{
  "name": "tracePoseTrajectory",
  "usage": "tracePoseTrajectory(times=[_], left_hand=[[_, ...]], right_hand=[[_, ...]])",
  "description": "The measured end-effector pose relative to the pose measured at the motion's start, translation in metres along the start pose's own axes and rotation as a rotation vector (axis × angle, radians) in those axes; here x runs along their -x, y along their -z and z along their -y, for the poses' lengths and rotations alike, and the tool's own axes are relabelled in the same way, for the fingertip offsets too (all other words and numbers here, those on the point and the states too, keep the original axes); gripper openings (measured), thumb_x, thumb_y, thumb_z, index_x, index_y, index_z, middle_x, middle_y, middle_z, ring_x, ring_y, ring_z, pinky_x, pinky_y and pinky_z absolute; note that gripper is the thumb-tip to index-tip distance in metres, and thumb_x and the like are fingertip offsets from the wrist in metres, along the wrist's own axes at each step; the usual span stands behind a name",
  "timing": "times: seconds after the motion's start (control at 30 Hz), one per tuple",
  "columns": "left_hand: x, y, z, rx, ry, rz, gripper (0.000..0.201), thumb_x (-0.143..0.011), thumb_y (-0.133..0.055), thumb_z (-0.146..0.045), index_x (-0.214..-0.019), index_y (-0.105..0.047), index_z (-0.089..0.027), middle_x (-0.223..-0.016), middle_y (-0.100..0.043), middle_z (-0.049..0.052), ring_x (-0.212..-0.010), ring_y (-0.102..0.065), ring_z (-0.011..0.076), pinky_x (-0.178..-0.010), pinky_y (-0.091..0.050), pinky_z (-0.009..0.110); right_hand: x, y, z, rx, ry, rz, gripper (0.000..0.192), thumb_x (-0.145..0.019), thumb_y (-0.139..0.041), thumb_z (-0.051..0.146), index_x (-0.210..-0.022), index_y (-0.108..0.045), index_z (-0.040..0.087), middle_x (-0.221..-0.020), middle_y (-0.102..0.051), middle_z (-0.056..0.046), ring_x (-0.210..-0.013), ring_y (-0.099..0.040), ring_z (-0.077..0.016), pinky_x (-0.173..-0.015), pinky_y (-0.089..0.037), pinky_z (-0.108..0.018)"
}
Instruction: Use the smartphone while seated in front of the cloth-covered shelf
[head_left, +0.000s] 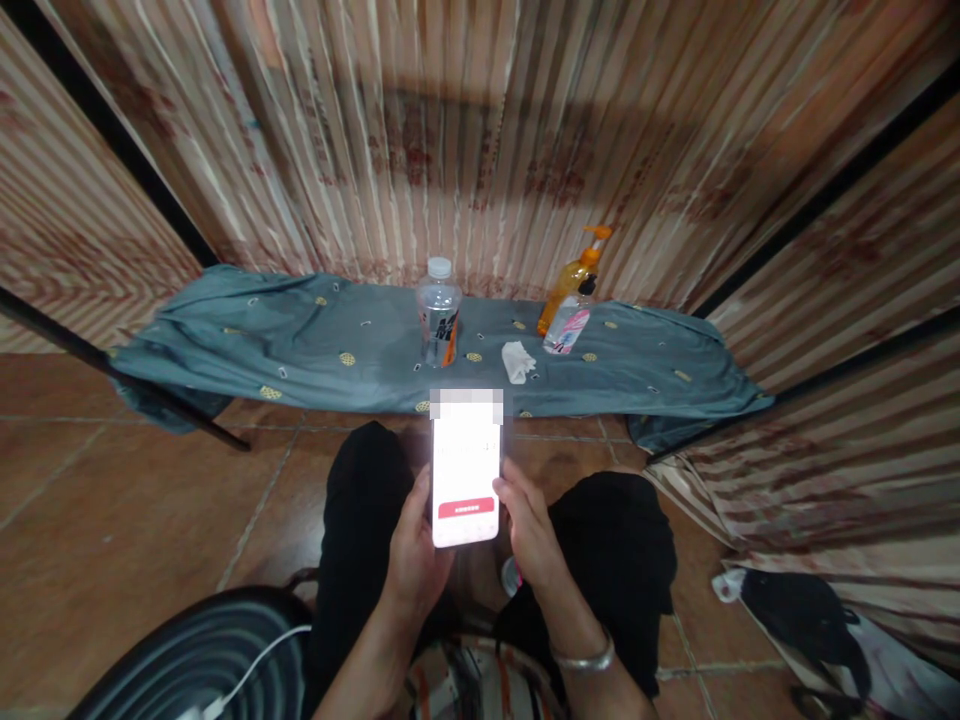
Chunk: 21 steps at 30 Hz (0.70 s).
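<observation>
A blue-grey cloth is lying across the upper middle of the frame, keeping a clear bottle, an orange pump bottle and a white tissue off the floor. Lower middle, the left hand and right hand are gripping a glowing phone from both sides, fingers curled snugly, tilting its screen up for reading.

Grey-green cloth spread on the tiled floor, before a striped curtain. On it: clear water bottle upright, crumpled white tissue just beside, orange pump bottle touching a small pink-labelled bottle. White cable on a dark round stool, lower left.
</observation>
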<state>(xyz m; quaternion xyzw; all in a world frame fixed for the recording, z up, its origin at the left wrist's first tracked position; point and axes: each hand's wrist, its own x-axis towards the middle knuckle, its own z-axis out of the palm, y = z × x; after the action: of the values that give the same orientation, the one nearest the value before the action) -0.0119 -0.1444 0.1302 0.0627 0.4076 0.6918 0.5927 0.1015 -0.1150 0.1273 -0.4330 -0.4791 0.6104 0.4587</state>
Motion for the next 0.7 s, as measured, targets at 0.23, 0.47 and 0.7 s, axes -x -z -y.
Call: tracePoseTrajectory(times=[0.23, 0.47, 0.7], left_hand=[[0.0, 0.003, 0.001, -0.015, -0.028, -0.029, 0.038, -0.072, -0.083, -0.048, -0.099, -0.078, -0.021, -0.108, -0.081, 0.009, -0.118, -0.07, 0.0348, -0.099, -0.057, 0.043], [0.001, 0.006, 0.003, -0.039, -0.036, -0.032, 0.041, -0.069, -0.083, -0.05, -0.095, -0.078, -0.019, -0.099, -0.082, 0.008, -0.112, -0.073, 0.035, -0.096, -0.059, 0.044], [0.001, 0.011, 0.005, -0.053, -0.051, -0.046, 0.033, -0.073, -0.081, -0.047, -0.092, -0.078, -0.021, -0.101, -0.082, 0.009, -0.114, -0.072, 0.0355, -0.095, -0.058, 0.044]], right_hand=[[0.003, 0.0, 0.003, 0.042, 0.021, -0.014, 0.03, -0.092, -0.056, 0.035, -0.11, -0.076, 0.022, -0.102, -0.078, -0.004, -0.1, -0.071, -0.0247, -0.076, -0.057, -0.028], [0.008, 0.0, 0.002, 0.107, 0.018, -0.037, 0.033, -0.094, -0.054, 0.033, -0.118, -0.073, 0.02, -0.108, -0.078, -0.005, -0.113, -0.067, -0.0257, -0.072, -0.055, -0.026], [0.01, 0.002, 0.0, 0.156, 0.033, -0.033, 0.033, -0.096, -0.054, 0.033, -0.121, -0.072, 0.022, -0.112, -0.078, -0.004, -0.109, -0.068, -0.0248, -0.072, -0.053, -0.026]])
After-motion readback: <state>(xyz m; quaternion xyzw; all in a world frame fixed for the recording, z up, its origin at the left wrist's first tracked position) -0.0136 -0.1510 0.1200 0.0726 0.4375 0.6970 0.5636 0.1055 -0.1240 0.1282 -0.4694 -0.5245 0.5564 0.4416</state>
